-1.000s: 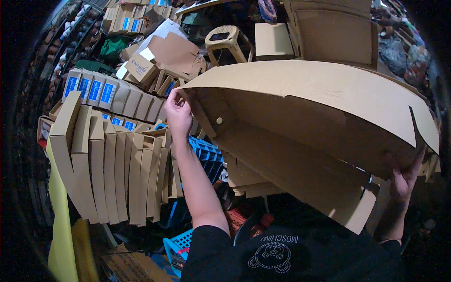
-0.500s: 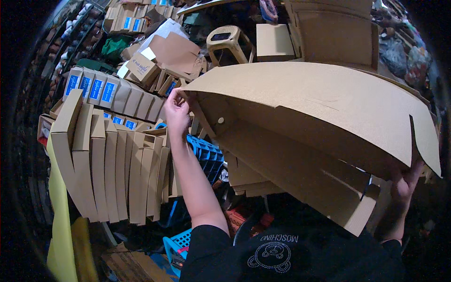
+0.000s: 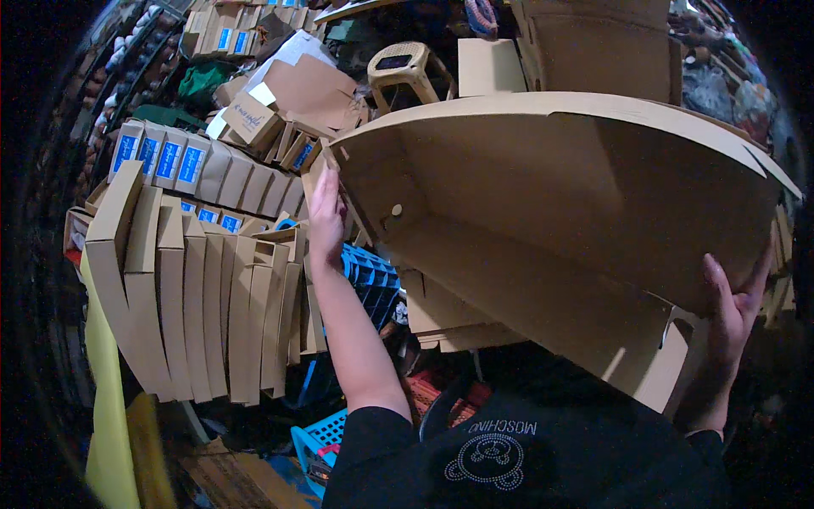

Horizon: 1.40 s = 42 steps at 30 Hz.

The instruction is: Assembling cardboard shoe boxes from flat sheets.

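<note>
A long brown cardboard box (image 3: 526, 246) is held up tilted before me, its open side turned toward me so the inside shows. A small round hole marks its left end wall. My left hand (image 3: 327, 212) is closed on that left end, fingers along its outer side. At the opposite end, my right hand (image 3: 731, 310) grips the wall, thumb on the inside face and other fingers partly hidden behind the cardboard. The box's far flap (image 3: 593, 103) shows as a thin curved strip along the top.
Folded brown boxes (image 3: 195, 297) stand in a row at left, with blue-labelled boxes (image 3: 170, 161) behind. Blue crates (image 3: 370, 280) sit below my left forearm. A beige stool (image 3: 405, 72) and a larger cardboard box (image 3: 598, 51) stand at the back. Yellow sheeting (image 3: 106, 390) hangs lower left.
The far flap has swung up and back, exposing more of the box's inside. My left hand has slid down its end; my right hand has shifted, with the thumb now showing inside.
</note>
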Available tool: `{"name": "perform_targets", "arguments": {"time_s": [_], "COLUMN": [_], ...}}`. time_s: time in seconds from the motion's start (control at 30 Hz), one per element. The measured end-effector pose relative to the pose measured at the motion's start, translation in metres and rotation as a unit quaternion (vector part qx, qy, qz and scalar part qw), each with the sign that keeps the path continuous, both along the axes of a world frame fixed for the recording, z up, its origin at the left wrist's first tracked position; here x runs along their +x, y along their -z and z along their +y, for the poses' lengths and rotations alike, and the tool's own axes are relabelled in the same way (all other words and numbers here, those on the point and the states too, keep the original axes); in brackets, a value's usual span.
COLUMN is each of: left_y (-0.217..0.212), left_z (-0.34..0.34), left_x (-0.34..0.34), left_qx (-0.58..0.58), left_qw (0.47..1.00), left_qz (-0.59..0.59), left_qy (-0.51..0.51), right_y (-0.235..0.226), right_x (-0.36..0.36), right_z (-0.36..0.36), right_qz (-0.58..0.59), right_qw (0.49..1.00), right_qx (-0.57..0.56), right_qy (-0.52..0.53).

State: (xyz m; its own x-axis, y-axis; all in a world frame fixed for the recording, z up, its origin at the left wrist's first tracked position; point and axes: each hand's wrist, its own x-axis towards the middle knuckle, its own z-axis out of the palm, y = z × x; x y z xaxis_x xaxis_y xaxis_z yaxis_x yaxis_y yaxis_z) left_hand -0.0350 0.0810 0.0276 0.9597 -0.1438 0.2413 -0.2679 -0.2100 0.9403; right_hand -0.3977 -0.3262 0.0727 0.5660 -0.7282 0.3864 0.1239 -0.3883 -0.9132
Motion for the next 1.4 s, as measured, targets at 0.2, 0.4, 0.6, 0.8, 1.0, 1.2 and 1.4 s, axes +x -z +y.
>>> {"name": "perform_targets", "arguments": {"time_s": [0.2,0.4,0.6,0.8,1.0,1.2,1.4], "left_y": [0.010,0.000,-0.011,-0.008,0.003,-0.006,-0.023], "left_z": [0.029,0.021,-0.009,-0.017,-0.031,-0.049,-0.053], "left_x": [-0.013,-0.027,-0.031,-0.033,-0.030,-0.041,-0.044], "left_qx": [-0.138,-0.064,0.046,0.120,0.168,0.307,0.349], "left_qw": [0.947,0.954,0.975,0.977,0.974,0.945,0.933], "left_qz": [0.203,0.173,0.104,0.025,-0.038,-0.091,0.056], "left_qy": [0.209,0.238,0.189,0.173,0.145,0.058,0.067], "right_y": [0.000,0.006,0.004,0.005,0.004,-0.004,0.000], "right_x": [0.004,0.000,-0.003,-0.005,-0.004,-0.001,-0.003], "right_z": [0.000,-0.004,-0.001,-0.003,0.001,0.012,0.011], "right_qz": [-0.037,-0.035,-0.033,-0.018,-0.031,-0.014,-0.008], "right_qw": [0.998,0.998,0.998,0.999,0.999,1.000,1.000], "right_qx": [0.038,0.056,0.048,0.037,0.024,0.022,0.005], "right_qy": [-0.015,-0.001,-0.004,0.007,-0.021,-0.010,-0.006]}}
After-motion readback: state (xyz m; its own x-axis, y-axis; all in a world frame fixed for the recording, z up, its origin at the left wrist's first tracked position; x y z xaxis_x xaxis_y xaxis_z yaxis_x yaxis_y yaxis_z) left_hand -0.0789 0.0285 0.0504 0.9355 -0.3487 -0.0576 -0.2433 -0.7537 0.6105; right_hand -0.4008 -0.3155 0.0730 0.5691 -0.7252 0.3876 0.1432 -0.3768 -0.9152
